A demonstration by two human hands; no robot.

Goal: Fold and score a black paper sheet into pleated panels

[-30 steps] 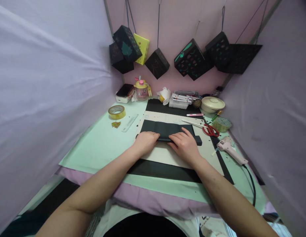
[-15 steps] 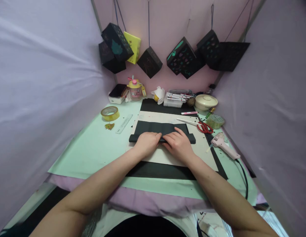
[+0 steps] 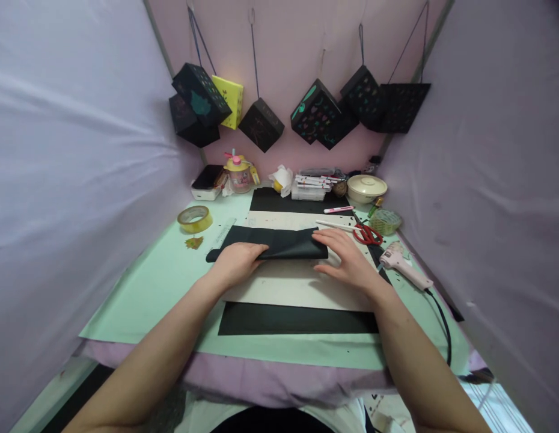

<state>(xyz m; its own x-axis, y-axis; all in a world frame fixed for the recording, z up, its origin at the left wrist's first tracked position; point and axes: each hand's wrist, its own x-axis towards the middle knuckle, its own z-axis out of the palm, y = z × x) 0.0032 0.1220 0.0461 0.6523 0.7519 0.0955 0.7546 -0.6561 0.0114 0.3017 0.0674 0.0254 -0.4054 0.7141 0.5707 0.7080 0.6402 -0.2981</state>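
Note:
A folded black paper (image 3: 284, 243) is held a little above a white sheet (image 3: 297, 285), which lies on a larger black sheet (image 3: 297, 319). My left hand (image 3: 237, 261) grips the front edge of the folded paper near its left end, thumb on the near side. At the paper's right end is my right hand (image 3: 345, 255), its fingers apart, with the fingertips at the upper right edge and the thumb lower, off the paper.
Tape roll (image 3: 195, 219), dry leaf (image 3: 194, 242) and ruler (image 3: 223, 234) lie left. Red scissors (image 3: 368, 234), a white pen (image 3: 336, 225), a pink cutter (image 3: 338, 210) and a corded glue gun (image 3: 404, 267) lie right. Behind are a jar (image 3: 238, 174), pens (image 3: 315, 182) and a lidded bowl (image 3: 366, 187).
The black paper has shifted left and lifted off the sheet. My hands have moved apart, the left one leftward, and my right hand has opened. The whole view has shifted slightly.

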